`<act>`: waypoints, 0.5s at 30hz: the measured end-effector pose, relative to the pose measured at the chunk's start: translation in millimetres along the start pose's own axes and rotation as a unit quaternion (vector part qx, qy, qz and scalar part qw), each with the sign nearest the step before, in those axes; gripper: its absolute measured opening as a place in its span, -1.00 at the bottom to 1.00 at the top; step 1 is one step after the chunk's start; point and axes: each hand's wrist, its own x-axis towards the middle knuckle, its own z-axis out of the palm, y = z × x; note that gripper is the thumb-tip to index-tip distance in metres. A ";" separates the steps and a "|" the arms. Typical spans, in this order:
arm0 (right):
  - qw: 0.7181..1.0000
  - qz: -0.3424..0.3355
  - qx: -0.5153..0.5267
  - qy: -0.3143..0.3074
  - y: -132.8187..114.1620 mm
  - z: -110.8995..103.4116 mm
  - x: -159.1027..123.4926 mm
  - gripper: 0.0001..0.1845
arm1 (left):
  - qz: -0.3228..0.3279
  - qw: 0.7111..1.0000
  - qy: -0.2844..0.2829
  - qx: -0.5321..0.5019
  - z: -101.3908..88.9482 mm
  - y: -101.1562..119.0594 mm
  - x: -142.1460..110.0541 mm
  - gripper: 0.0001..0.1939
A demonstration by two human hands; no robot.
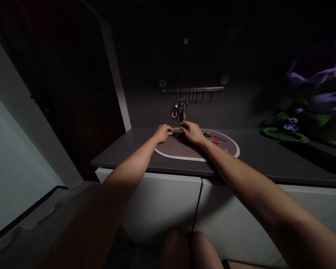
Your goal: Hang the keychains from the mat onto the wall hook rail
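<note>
A dark bunch of keys [178,135] lies on an oval brown mat [182,152] with a white rim. At its left side, my left hand [162,133] has its fingers curled and pressed against the keys. My right hand [193,132] reaches in from the right with bent fingers over the same bunch; what its fingertips hold is too small and dark to make out. More keys with a red piece [215,141] rest on the mat to the right of my right hand. Just behind my hands hang a pink loop keyring [174,111] and a brown key fob [184,112].
A clear rail [196,89] with several hooks is fixed to the dark wall. Purple flowers [324,99], a green ring [285,135] and a long black object [316,157] occupy the right of the grey counter [254,160]. White cabinet doors [168,201] stand below.
</note>
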 end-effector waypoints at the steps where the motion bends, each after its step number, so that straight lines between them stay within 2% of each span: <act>1: 1.000 -0.001 -0.011 -0.005 1.7 1.0 1.1 -0.75 | 0.003 1.000 -0.006 0.008 0.6 -1.9 0.3 -0.83; 7: 0.999 0.009 -0.030 -0.016 9.6 8.6 6.3 -0.77 | 0.028 0.998 -0.036 0.031 6.0 -12.3 1.9 -0.81; 15: 0.999 0.014 -0.030 -0.020 10.3 12.7 7.7 -0.78 | 0.029 0.999 -0.019 0.013 11.1 -15.4 4.1 -0.86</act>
